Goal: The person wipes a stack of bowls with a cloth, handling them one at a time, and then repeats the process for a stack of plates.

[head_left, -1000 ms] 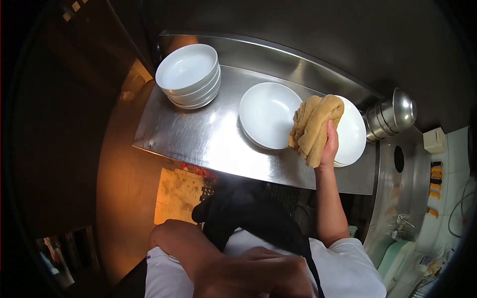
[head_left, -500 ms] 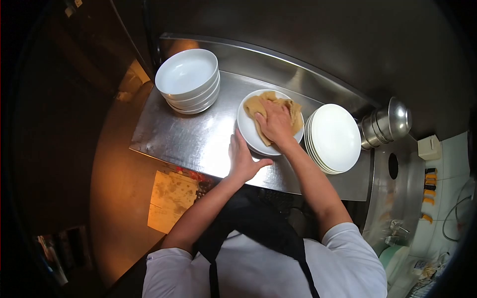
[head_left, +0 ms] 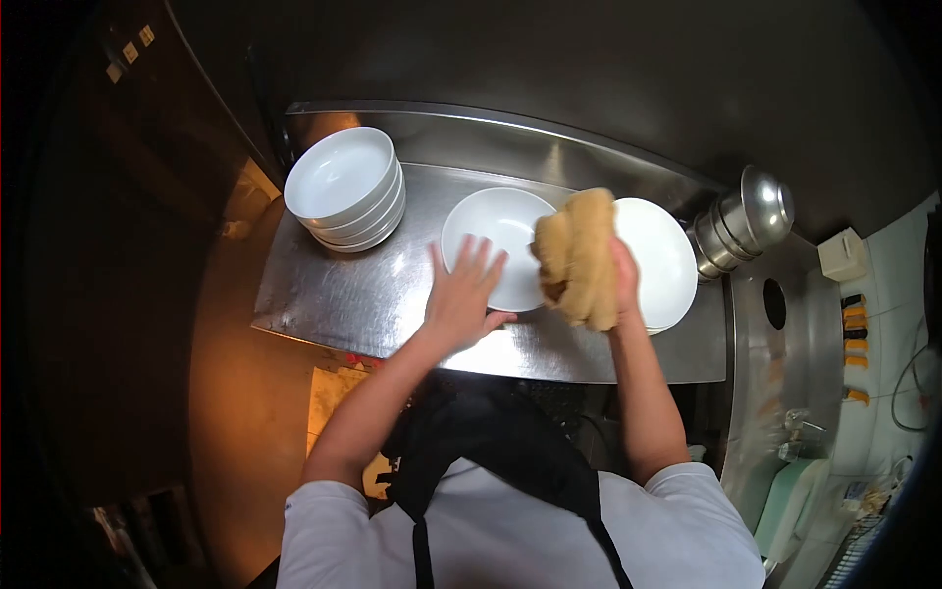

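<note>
A brown cloth [head_left: 581, 257] is bunched in my right hand [head_left: 626, 280], raised above the gap between the middle bowl and the plates. My left hand [head_left: 461, 296], fingers spread, is at the lower left edge of the white bowl [head_left: 498, 231]; whether it touches the rim is unclear. Nothing is in that hand. The bowl's inside faces up and shows no cloth in it. Right of it, a stack of white plates [head_left: 659, 265] is partly hidden by the cloth and my right hand.
Stacked white bowls [head_left: 343, 182] stand at the left of the steel counter [head_left: 324, 294]. Metal bowls [head_left: 751, 216] lean at the right end, near a round hole [head_left: 774, 304] in a steel surface. A raised steel ledge [head_left: 471, 137] runs along the back.
My right hand has lifted the cloth out of the middle bowl and moved it right. The fingers of my left hand have spread and now overlap the bowl's edge. The view has shifted slightly.
</note>
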Motion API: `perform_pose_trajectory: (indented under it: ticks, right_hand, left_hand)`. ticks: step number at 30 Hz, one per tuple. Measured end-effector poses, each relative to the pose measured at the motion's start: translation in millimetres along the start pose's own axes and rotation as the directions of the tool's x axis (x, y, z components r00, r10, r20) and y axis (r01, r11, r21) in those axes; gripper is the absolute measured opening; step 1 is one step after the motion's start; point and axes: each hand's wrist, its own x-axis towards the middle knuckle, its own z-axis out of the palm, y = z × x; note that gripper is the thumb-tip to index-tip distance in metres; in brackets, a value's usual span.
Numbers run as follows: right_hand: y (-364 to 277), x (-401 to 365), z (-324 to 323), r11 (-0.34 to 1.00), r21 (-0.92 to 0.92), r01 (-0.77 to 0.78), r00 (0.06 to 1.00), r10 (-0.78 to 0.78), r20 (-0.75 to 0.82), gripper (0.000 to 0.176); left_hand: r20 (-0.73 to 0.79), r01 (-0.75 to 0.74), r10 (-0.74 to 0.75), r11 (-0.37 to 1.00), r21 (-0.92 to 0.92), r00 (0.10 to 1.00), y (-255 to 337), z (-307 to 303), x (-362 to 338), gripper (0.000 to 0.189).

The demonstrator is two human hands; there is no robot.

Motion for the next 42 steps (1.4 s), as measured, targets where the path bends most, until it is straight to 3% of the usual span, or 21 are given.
perform_pose_trajectory:
  ticks: [1,4,5,7,10,14,17,20,26,31,34,36,37,39,40,41,42]
  right_hand:
    - [-11.3,-5.1,-3.8,0.999,0.025,0.041,0.999,-0.041,-0.009,0.049]
    - [-39.5,-15.8,-15.2,0.980,0.133,0.149,0.989,-0.148,-0.016,0.049]
    - [-45.3,-21.1,-16.8,0.966,0.202,0.163,0.986,-0.166,-0.005,0.049]
    - [-48.1,-29.2,-26.2,0.934,0.304,0.188,0.978,-0.206,0.026,0.050]
    - [-50.8,-42.1,-31.6,0.917,0.351,0.191,0.981,-0.178,-0.071,0.050]
    - [-61.3,-56.1,-38.5,0.910,0.308,0.280,0.959,-0.278,-0.048,0.052]
    - [-65.9,-61.9,-44.4,0.893,0.316,0.321,0.945,-0.326,-0.039,0.053]
    - [-64.4,-63.3,-51.8,0.886,0.266,0.380,0.925,-0.371,-0.088,0.053]
    - [-65.2,-62.7,-46.5,0.879,0.269,0.394,0.918,-0.364,-0.155,0.053]
    - [-65.6,-63.2,-48.7,0.890,0.262,0.373,0.921,-0.320,-0.221,0.056]
    - [-70.9,-64.1,-40.9,0.903,0.087,0.421,0.874,-0.378,-0.304,0.055]
    - [-68.0,-64.5,-41.2,0.904,-0.146,0.402,0.833,-0.428,-0.352,0.050]
    - [-66.9,-66.6,-41.0,0.886,-0.262,0.383,0.805,-0.459,-0.377,0.047]
    - [-55.9,-68.5,-26.0,0.834,-0.413,0.365,0.804,-0.506,-0.312,0.045]
    - [-29.3,-61.8,-27.4,0.735,-0.536,0.416,0.786,-0.587,-0.194,0.048]
    - [-22.1,-55.0,-3.3,0.431,-0.704,0.565,0.667,-0.740,0.082,0.052]
    - [-15.0,-48.3,20.9,0.070,-0.742,0.667,0.473,-0.809,0.349,0.057]
  left_hand:
    - [0.055,-0.122,0.121,0.992,0.018,0.991,-6.4,1.4,4.8,0.075]
    - [0.252,-0.216,0.202,0.976,0.027,0.946,-7.9,11.8,11.8,0.061]
    - [0.160,-0.270,0.259,0.962,0.052,0.953,-8.1,14.3,11.0,0.055]
    - [0.185,-0.243,0.241,0.970,-0.014,0.953,-3.5,10.8,20.8,0.053]
    - [0.207,-0.218,0.230,0.973,-0.075,0.951,2.1,11.8,29.3,0.048]
    - [0.162,-0.238,0.255,0.964,-0.117,0.953,5.0,6.8,37.6,0.042]
    - [0.168,-0.173,0.207,0.965,-0.196,0.964,17.6,-24.8,42.0,0.038]
    - [0.053,-0.193,0.221,0.926,-0.323,0.974,26.8,-36.6,43.4,0.037]
    - [0.090,-0.220,0.254,0.933,-0.283,0.963,45.9,-40.6,40.9,0.047]
    - [0.021,-0.289,0.308,0.913,-0.288,0.951,37.8,-31.2,37.0,0.034]
    - [0.004,-0.251,0.266,0.915,-0.317,0.964,28.6,-31.2,39.1,0.030]
    - [-0.029,-0.187,0.191,0.909,-0.373,0.981,24.7,-41.4,44.4,0.027]
    - [-0.013,-0.055,0.056,0.858,-0.511,0.998,27.2,-48.7,47.7,0.026]
    - [0.083,0.195,-0.199,0.646,-0.738,0.976,37.4,-66.3,51.3,0.026]
    - [0.035,0.141,-0.173,0.647,-0.749,0.984,41.1,-71.7,53.5,0.024]
    - [-0.012,0.089,-0.150,0.648,-0.757,0.989,43.7,-76.3,54.3,0.023]
    - [-0.059,0.039,-0.129,0.648,-0.761,0.990,45.0,-78.6,54.2,0.022]
